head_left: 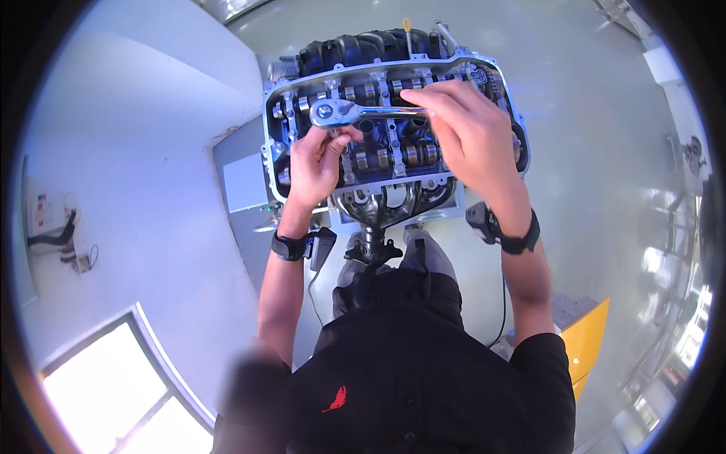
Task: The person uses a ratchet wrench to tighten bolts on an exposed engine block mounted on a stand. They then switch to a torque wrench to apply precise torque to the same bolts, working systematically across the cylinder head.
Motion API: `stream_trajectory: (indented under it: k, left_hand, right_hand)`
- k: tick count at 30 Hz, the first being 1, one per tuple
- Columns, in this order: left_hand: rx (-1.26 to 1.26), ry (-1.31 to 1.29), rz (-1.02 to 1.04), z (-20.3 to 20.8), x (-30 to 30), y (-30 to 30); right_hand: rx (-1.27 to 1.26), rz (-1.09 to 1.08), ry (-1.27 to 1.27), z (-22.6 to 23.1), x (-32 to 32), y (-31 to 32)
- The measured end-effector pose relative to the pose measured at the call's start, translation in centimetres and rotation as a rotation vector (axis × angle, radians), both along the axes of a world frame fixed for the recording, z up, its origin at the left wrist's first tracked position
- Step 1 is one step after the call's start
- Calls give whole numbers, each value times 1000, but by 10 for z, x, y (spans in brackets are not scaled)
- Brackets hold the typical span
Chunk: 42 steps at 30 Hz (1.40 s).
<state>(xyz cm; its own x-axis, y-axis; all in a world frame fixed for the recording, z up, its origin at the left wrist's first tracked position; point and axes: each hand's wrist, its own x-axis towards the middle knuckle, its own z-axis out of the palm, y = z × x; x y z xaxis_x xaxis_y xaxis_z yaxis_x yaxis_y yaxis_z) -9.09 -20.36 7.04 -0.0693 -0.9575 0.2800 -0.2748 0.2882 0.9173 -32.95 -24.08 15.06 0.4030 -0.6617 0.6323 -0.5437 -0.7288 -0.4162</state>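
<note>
A chrome ratchet wrench [389, 112] lies level above the open top of an engine [393, 181], its round head toward the left. My left hand [316, 166] is closed just beneath the head, thumb and fingers pinched round the shaft under it; the fingers mostly hide that part. My right hand [476, 132] grips the handle's right end, index finger stretched along it. Below the tool, two rows of camshafts [370, 159] with shiny lobes run across the engine. Whether the wrench sits on a bolt cannot be seen.
A black intake manifold [355, 49] spans the engine's far side, near a yellow-topped dipstick [407, 34]. Black exhaust pipes [374, 212] come out toward me. A white wall [136, 189] stands left; a yellow cabinet [586, 344] is at lower right. Cables hang by both wrists.
</note>
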Motion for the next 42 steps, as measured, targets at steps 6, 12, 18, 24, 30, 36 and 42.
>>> stream_trajectory:
  k: [6,12,18,24,30,36,42]
  left_hand:
    - [-12,144,425,6,-31,5]
    - [28,89,221,7,-11,19]
    - [-152,25,437,-7,-25,20]
    - [20,22,595,-1,-30,21]
    - [12,21,264,-1,-19,14]
    - [-49,-125,546,-9,-28,8]
    - [141,-288,474,-18,-17,13]
  right_hand:
    - [61,377,8,25,2,63]
    - [-4,392,-147,-3,-11,-2]
    - [55,298,-195,1,-16,-17]
    - [134,483,-267,-8,-14,40]
    - [343,444,-435,-12,-22,-16]
    - [277,323,-463,-22,-19,27]
    - [301,403,-491,-18,-21,30]
